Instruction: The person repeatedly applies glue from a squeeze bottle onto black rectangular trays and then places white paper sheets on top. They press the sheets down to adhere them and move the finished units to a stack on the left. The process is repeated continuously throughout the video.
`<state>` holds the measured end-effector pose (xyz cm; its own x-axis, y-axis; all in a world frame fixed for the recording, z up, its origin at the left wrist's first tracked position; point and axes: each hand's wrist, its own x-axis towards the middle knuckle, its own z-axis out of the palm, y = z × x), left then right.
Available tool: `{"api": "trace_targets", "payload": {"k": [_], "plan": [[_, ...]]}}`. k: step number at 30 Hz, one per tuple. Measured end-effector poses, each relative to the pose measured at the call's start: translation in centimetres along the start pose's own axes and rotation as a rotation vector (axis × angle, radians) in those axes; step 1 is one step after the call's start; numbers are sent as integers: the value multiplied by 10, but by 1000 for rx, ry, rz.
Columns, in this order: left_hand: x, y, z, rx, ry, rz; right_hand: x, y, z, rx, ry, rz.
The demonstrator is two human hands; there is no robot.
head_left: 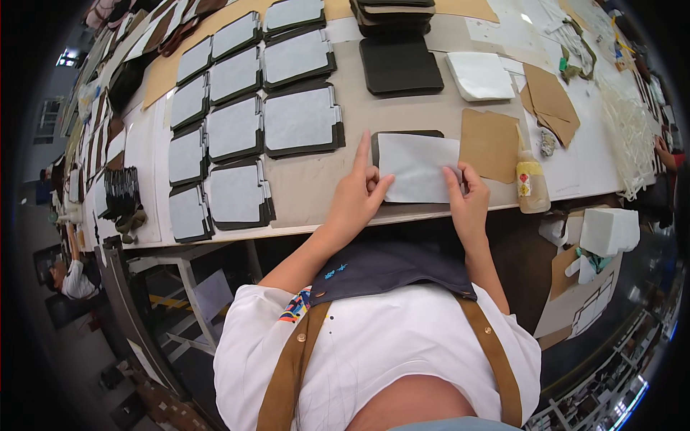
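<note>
A white rectangular sheet (pixel 418 164) lies over a dark flat piece (pixel 433 134), whose dark edge shows along the top, left and bottom. My left hand (pixel 359 183) is at the sheet's left side, its index finger stretched upward and the other fingers curled. Its thumb rests on the lower left edge of the sheet. At the right edge, my right hand (pixel 468 194) pinches the sheet between thumb and fingers. What lies under the fingertips is partly hidden.
Rows of stacked dark pieces with pale tops (pixel 300 118) cover the left side. Behind are a black stack (pixel 401 66) and white sheets (pixel 480 76). Brown card (pixel 490 144) and a yellowish glue bottle (pixel 532 188) stand right, near the table's front edge (pixel 309 228).
</note>
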<state>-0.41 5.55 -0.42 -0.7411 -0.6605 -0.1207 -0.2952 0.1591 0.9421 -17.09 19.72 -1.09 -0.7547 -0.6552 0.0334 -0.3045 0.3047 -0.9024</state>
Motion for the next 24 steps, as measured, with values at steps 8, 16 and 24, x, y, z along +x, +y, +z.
{"api": "trace_targets", "payload": {"k": [8, 16, 24], "plan": [[-1, -22, 2, 197, 92, 95, 9, 10, 10, -283, 43, -208], [3, -30, 2, 258, 110, 102, 13, 14, 13, -327, 47, -235], [2, -32, 5, 292, 127, 124, 13, 17, 12, -346, 46, -237]]}}
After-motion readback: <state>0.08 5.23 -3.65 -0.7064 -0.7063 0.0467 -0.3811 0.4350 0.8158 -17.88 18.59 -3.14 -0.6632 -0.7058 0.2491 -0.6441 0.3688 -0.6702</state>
